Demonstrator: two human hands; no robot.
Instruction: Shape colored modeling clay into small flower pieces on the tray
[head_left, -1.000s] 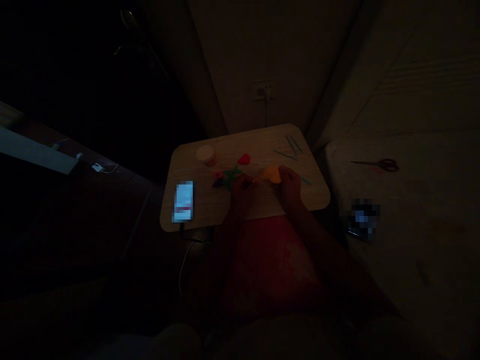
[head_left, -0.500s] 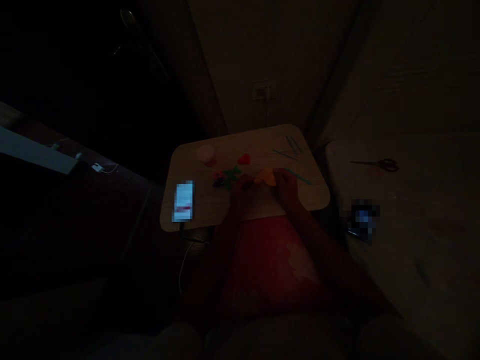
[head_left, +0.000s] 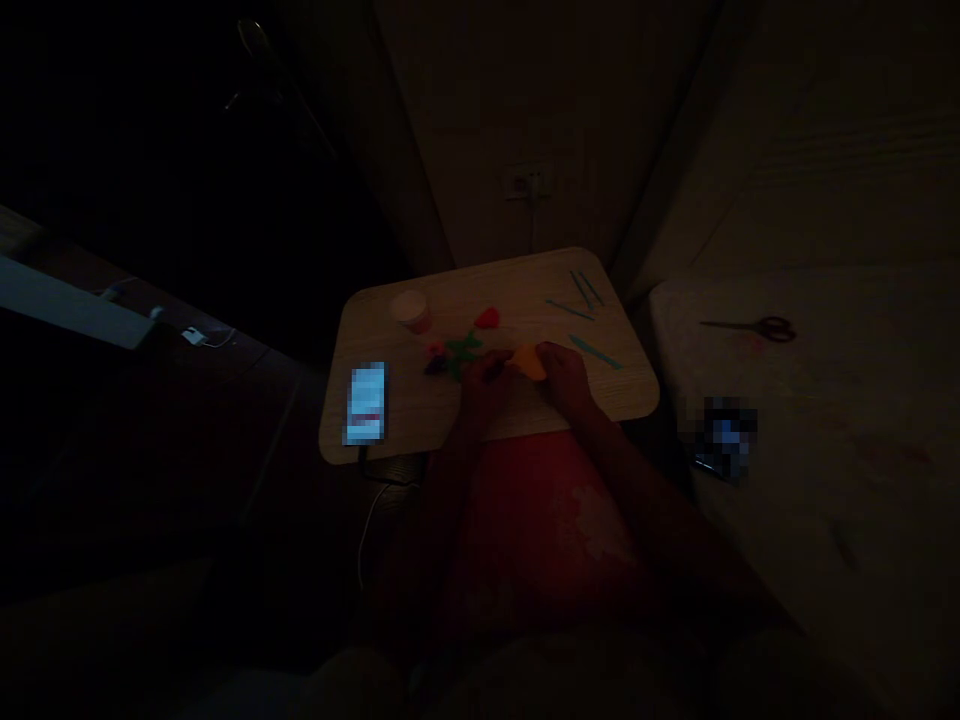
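A lump of orange modelling clay [head_left: 530, 363] is between my two hands, above the near part of the small wooden table [head_left: 405, 400]. My right hand [head_left: 568, 378] is closed around its right side. My left hand [head_left: 484, 382] has its fingers pinched together at the clay's left edge; the dim light blurs the fingertips. Just beyond my left hand lies a green clay piece [head_left: 465, 345] with several arms. Dark purple clay [head_left: 435, 365] and pinkish-red clay [head_left: 436, 348] lie left of it. A red clay piece [head_left: 487, 318] rests farther back.
A pale tub [head_left: 410, 310] stands at the back left, and a lit phone [head_left: 365, 403] lies at the front left. Thin blue-green modelling tools [head_left: 595, 352] lie on the right side. Scissors [head_left: 761, 328] and a dark blurred object [head_left: 726, 438] rest on the surface at right.
My right hand has moved left with the orange clay, closer to my left hand. The blue-green tool beside it is now fully uncovered. My left hand has barely moved.
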